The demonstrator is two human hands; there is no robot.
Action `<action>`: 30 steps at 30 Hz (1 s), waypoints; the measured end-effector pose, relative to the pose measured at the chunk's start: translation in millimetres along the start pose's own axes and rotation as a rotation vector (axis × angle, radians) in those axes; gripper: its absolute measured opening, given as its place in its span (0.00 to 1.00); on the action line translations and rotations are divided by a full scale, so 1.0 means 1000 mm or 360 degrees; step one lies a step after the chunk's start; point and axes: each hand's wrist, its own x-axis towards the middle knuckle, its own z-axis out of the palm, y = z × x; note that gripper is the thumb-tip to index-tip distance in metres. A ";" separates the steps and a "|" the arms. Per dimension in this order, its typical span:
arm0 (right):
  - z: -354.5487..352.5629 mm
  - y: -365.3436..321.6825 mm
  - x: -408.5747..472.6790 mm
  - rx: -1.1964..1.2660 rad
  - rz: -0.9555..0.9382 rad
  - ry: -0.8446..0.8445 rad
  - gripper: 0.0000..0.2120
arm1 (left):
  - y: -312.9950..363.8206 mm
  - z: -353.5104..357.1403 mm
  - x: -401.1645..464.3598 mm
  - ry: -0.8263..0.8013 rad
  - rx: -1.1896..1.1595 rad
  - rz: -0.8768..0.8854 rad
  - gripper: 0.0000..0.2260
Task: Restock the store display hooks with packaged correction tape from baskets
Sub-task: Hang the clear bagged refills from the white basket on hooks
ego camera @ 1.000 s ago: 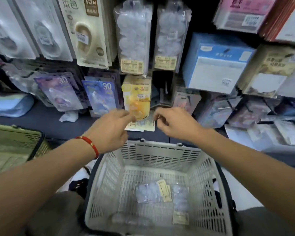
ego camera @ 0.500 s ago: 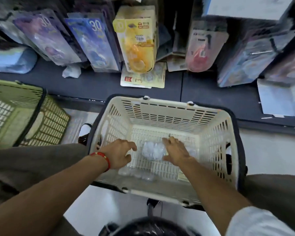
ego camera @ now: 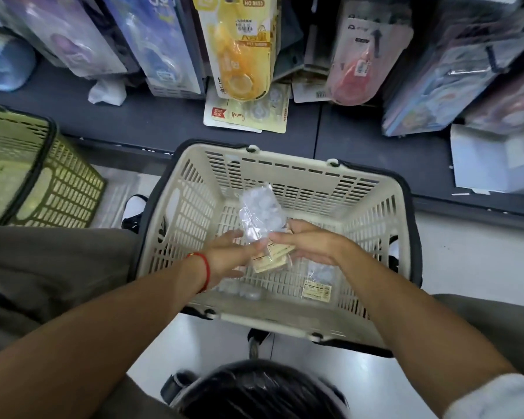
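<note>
2 hands (ego camera: pixel 270 252) gripping clear packs (ego camera: pixel 262 219), beige labels, over cream basket (ego camera: pixel 285 173)

"3" — perhaps — on flat card (ego camera: pixel 245 114)

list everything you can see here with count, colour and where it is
cream slatted plastic basket: one, cream with black handles, on the floor in the middle
clear bags of white correction tape with beige labels: at least two held above the basket, one lying on its floor at right, another at left
olive green slatted plastic basket: one, at far left
yellow carded tape pack: one, hanging at top middle
red carded tape pack: one, hanging to its right
cream flat card pack: one, lying on the dark grey shelf
blue and purple packs: several, hanging at top left
left hand: red string bracelet on wrist, grips the bags
right hand: pinches the labels
</note>
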 end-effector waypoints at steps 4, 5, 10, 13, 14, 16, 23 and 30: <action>0.012 -0.013 -0.007 0.0101 0.0001 -0.0053 0.20 | 0.002 0.001 0.005 0.0149 -0.0587 0.0033 0.28; 0.014 -0.013 -0.006 0.0093 0.0020 -0.0069 0.19 | 0.003 -0.002 0.007 0.0156 -0.0632 0.0033 0.23; 0.022 0.010 0.002 -0.0648 0.0377 0.0459 0.36 | 0.003 -0.015 0.013 0.0138 -0.0579 0.0024 0.17; 0.017 0.043 0.003 -0.1600 0.0834 0.1062 0.37 | -0.005 -0.024 0.017 0.0251 -0.0357 0.0015 0.18; 0.019 0.053 0.003 -0.1683 0.0912 0.1108 0.40 | -0.007 -0.027 0.017 0.0265 -0.0302 0.0010 0.19; 0.026 0.066 0.008 -0.1770 0.0993 0.1056 0.49 | -0.011 -0.031 0.020 0.0283 -0.0276 -0.0015 0.19; 0.030 0.068 0.019 -0.1517 0.0374 0.0983 0.50 | -0.016 -0.036 0.024 0.0233 -0.0221 -0.0055 0.19; 0.031 0.032 0.009 -0.0357 -0.0210 0.0799 0.45 | -0.011 -0.031 0.018 0.0252 -0.0510 -0.0036 0.20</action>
